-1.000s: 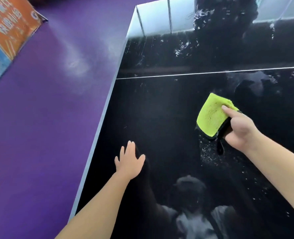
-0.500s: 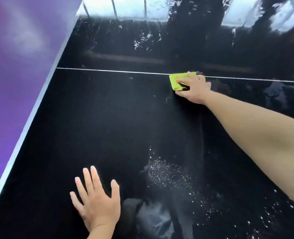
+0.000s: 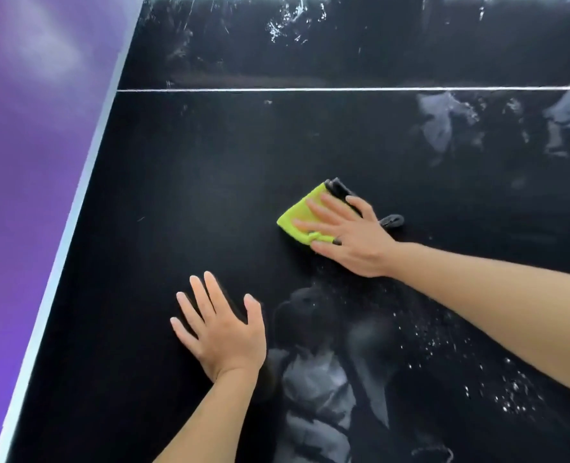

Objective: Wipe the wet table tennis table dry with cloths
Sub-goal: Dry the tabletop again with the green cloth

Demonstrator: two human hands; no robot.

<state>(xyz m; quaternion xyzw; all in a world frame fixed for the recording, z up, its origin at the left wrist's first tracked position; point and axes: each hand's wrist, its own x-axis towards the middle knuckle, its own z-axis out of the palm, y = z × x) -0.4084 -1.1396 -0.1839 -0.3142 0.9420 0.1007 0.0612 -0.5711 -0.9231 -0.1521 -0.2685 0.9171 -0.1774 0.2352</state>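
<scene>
Right hand (image 3: 350, 237) pressed flat, fingers spread, on a folded yellow-green microfibre cloth (image 3: 298, 217) with dark edging, pinning it to the black table tennis table (image 3: 190, 182) rather than gripping it. Pulled back toward the near side since half a second ago, when cloth and hand sat far out against the white line (image 3: 343, 89); now well short of that line, near the middle of the view. Small dark loop or tag (image 3: 392, 221) poking out just right of the hand, probably part of the cloth, though too blurred to be sure. Left hand (image 3: 222, 332) empty, open, palm down on the tabletop, fingers splayed, near and to the left of the cloth, in much the same spot as before. Water droplets (image 3: 497, 379) scattered on the near right of the surface below the right forearm; streaks and splashes (image 3: 287, 25) beyond the white line at the far side. Pale table edge (image 3: 73, 208) running along the left, purple floor (image 3: 26, 145) beyond it.
</scene>
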